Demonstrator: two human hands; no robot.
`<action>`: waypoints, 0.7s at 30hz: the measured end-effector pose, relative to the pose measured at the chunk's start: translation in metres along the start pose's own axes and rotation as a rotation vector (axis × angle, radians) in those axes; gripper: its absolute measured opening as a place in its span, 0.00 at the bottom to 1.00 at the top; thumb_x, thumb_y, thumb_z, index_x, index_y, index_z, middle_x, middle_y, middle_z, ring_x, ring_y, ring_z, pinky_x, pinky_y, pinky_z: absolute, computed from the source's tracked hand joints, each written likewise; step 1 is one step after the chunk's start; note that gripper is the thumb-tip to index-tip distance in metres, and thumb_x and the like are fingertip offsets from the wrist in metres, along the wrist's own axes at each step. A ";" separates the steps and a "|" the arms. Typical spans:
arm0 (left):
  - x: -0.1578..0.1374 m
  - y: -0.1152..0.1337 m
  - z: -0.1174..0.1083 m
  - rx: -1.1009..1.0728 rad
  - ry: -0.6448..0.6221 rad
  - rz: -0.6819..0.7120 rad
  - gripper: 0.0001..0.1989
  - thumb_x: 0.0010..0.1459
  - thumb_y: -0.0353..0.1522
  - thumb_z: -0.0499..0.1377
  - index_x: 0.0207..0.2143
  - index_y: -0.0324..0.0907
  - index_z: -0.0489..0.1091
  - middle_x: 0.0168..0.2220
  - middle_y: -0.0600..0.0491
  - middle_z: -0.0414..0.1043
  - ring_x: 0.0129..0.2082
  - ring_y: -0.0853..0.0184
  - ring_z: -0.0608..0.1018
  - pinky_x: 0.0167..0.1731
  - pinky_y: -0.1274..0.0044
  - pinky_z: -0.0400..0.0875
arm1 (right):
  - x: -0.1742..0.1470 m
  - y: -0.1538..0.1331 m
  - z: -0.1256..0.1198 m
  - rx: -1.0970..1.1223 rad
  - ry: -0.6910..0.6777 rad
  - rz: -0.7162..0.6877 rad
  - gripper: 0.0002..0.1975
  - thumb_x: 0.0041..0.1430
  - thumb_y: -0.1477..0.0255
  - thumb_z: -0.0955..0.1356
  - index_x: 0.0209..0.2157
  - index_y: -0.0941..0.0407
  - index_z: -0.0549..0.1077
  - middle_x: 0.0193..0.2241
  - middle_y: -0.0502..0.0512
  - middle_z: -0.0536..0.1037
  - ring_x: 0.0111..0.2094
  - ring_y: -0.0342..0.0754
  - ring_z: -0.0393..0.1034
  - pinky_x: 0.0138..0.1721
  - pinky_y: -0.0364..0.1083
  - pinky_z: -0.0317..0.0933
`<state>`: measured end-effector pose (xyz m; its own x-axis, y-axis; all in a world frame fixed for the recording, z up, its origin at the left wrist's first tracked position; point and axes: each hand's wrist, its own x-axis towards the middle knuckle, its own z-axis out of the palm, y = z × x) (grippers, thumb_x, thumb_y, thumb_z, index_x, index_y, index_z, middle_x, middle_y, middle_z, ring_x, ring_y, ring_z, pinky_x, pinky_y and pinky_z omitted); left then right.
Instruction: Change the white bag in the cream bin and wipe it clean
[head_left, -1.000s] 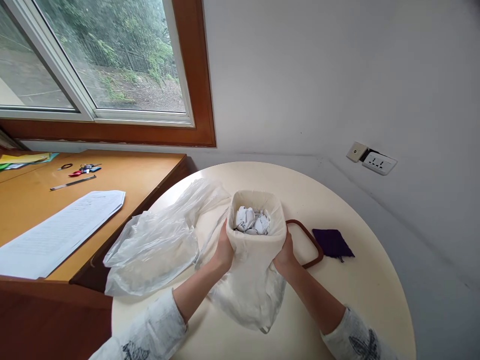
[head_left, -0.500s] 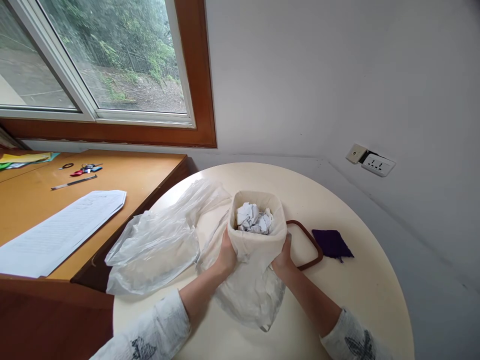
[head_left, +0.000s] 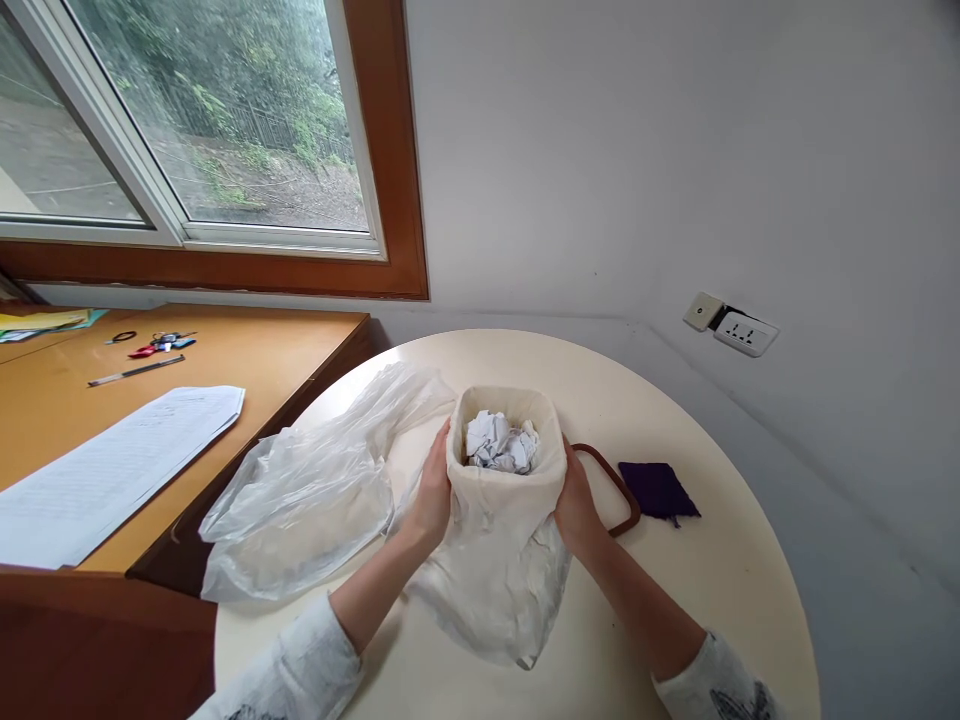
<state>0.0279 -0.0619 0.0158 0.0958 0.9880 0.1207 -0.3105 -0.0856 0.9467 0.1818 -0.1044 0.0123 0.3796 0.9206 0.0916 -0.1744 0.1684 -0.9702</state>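
Note:
A small square trash bin (head_left: 480,481) stands on the round table, with a whitish plastic liner bag (head_left: 499,570) folded over its rim and spreading out towards me. White crumpled paper (head_left: 501,442) lies inside the bin. My left hand (head_left: 432,492) presses against the bin's left side, fingers along the bag just below the rim. On the opposite side, my right hand (head_left: 579,500) grips the bin through the bag; some of its fingers are hidden. Close to that hand lies a brown rounded-square ring frame (head_left: 621,490), partly covered by the hand.
A clear plastic bag (head_left: 300,500) is spread at the table's left. A dark purple cloth (head_left: 658,490) lies at the right of the table (head_left: 720,600). The wooden desk (head_left: 300,335) at left holds papers (head_left: 127,460), a pen (head_left: 135,371) and keys (head_left: 165,344).
Both hands have shifted up the bin's sides, nearer the rim, and the left hand has come out from the bag's folds. The view has shifted slightly.

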 end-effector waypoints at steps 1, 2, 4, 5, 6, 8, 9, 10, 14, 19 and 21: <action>0.001 0.007 -0.002 0.023 0.009 0.024 0.23 0.58 0.44 0.49 0.54 0.45 0.61 0.57 0.52 0.61 0.59 0.59 0.60 0.58 0.66 0.53 | 0.002 -0.005 -0.005 -0.052 0.028 -0.031 0.27 0.57 0.57 0.60 0.57 0.49 0.59 0.58 0.48 0.61 0.59 0.50 0.53 0.57 0.51 0.53; 0.002 0.014 -0.004 0.045 0.017 0.056 0.23 0.60 0.43 0.47 0.55 0.46 0.60 0.59 0.52 0.59 0.60 0.60 0.58 0.59 0.65 0.50 | 0.005 -0.012 -0.009 -0.104 0.060 -0.074 0.26 0.58 0.57 0.60 0.57 0.48 0.58 0.60 0.47 0.58 0.61 0.49 0.49 0.59 0.52 0.50; 0.002 0.030 -0.007 0.100 0.006 0.152 0.24 0.61 0.43 0.46 0.57 0.47 0.57 0.60 0.52 0.56 0.61 0.61 0.56 0.61 0.65 0.46 | 0.010 -0.032 -0.016 -0.190 0.094 -0.189 0.24 0.60 0.60 0.59 0.57 0.48 0.59 0.60 0.46 0.56 0.62 0.47 0.46 0.60 0.52 0.46; 0.001 0.038 -0.008 0.139 -0.019 0.212 0.24 0.61 0.43 0.46 0.57 0.47 0.56 0.61 0.52 0.55 0.62 0.61 0.54 0.61 0.65 0.45 | 0.012 -0.045 -0.017 -0.221 0.079 -0.255 0.23 0.61 0.61 0.58 0.57 0.49 0.59 0.60 0.47 0.58 0.61 0.47 0.48 0.60 0.52 0.46; 0.000 0.045 -0.008 0.185 -0.054 0.272 0.24 0.60 0.43 0.47 0.58 0.47 0.55 0.61 0.52 0.53 0.62 0.61 0.53 0.61 0.65 0.44 | 0.013 -0.059 -0.017 -0.260 0.036 -0.316 0.21 0.61 0.63 0.58 0.55 0.49 0.61 0.58 0.48 0.60 0.60 0.47 0.50 0.60 0.51 0.47; -0.003 0.057 -0.009 0.286 -0.146 0.366 0.28 0.58 0.43 0.51 0.59 0.48 0.52 0.63 0.53 0.49 0.63 0.60 0.49 0.62 0.66 0.42 | 0.015 -0.088 -0.013 -0.400 -0.123 -0.422 0.18 0.61 0.66 0.58 0.50 0.52 0.69 0.52 0.50 0.69 0.57 0.48 0.58 0.58 0.51 0.51; -0.005 0.061 -0.009 0.332 -0.189 0.394 0.30 0.57 0.44 0.53 0.60 0.48 0.51 0.63 0.53 0.46 0.63 0.59 0.47 0.62 0.66 0.41 | 0.015 -0.100 -0.009 -0.472 -0.212 -0.466 0.16 0.61 0.67 0.58 0.47 0.52 0.71 0.49 0.51 0.72 0.54 0.48 0.62 0.56 0.51 0.54; -0.006 0.063 -0.008 0.374 -0.226 0.408 0.33 0.55 0.44 0.54 0.61 0.48 0.49 0.64 0.53 0.44 0.64 0.58 0.46 0.62 0.66 0.41 | 0.016 -0.111 -0.005 -0.546 -0.336 -0.488 0.16 0.61 0.69 0.59 0.46 0.52 0.71 0.48 0.51 0.73 0.52 0.48 0.63 0.54 0.50 0.56; -0.010 0.063 -0.007 0.519 -0.315 0.412 0.41 0.50 0.41 0.61 0.62 0.50 0.43 0.65 0.52 0.38 0.64 0.55 0.43 0.61 0.63 0.42 | 0.021 -0.130 0.014 -0.841 -0.835 -0.422 0.18 0.58 0.74 0.58 0.47 0.50 0.71 0.48 0.48 0.73 0.50 0.49 0.65 0.50 0.50 0.59; -0.014 0.054 -0.007 0.634 -0.347 0.426 0.44 0.47 0.38 0.64 0.62 0.53 0.43 0.65 0.53 0.35 0.64 0.55 0.41 0.60 0.62 0.44 | 0.030 -0.128 0.030 -0.983 -1.014 -0.203 0.12 0.53 0.75 0.62 0.35 0.52 0.76 0.31 0.49 0.78 0.33 0.47 0.70 0.36 0.45 0.61; -0.015 0.049 -0.007 0.644 -0.350 0.426 0.45 0.46 0.37 0.65 0.62 0.53 0.43 0.65 0.52 0.35 0.64 0.55 0.42 0.61 0.63 0.44 | 0.032 -0.129 0.033 -1.003 -1.029 -0.138 0.10 0.51 0.76 0.63 0.28 0.53 0.75 0.23 0.48 0.76 0.26 0.44 0.67 0.30 0.42 0.59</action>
<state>0.0046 -0.0799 0.0585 0.4130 0.7674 0.4904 0.2030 -0.6025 0.7719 0.1862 -0.0850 0.1483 -0.5459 0.8312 -0.1054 0.6726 0.3597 -0.6467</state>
